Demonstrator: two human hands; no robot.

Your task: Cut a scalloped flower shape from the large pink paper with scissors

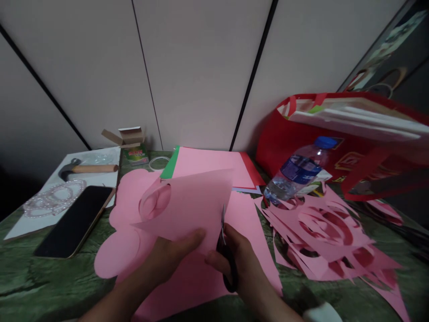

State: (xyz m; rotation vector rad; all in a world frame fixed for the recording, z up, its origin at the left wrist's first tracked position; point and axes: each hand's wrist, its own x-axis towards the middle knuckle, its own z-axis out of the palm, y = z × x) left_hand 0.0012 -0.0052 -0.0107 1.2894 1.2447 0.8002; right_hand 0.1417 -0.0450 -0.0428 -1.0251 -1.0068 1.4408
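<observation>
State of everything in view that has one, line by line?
Pink paper sheet: gripped by left hand, rounded cutout at one side
Black-handled metal scissors: in right hand, at the sheet's edge
Black flat phone: screen dark
Printed cardboard box: flaps open
Clear plastic bottle: blue cap on
Red carrier bag: open-topped, filled
Pink paper scraps: cut, piled
Wooden-handled claw hammer: lying down

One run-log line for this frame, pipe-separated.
left hand: holds pink sheet | right hand: holds scissors at sheet's right edge | right side: pink offcuts, tilted bottle, red bag | left side: phone, hammer
</observation>
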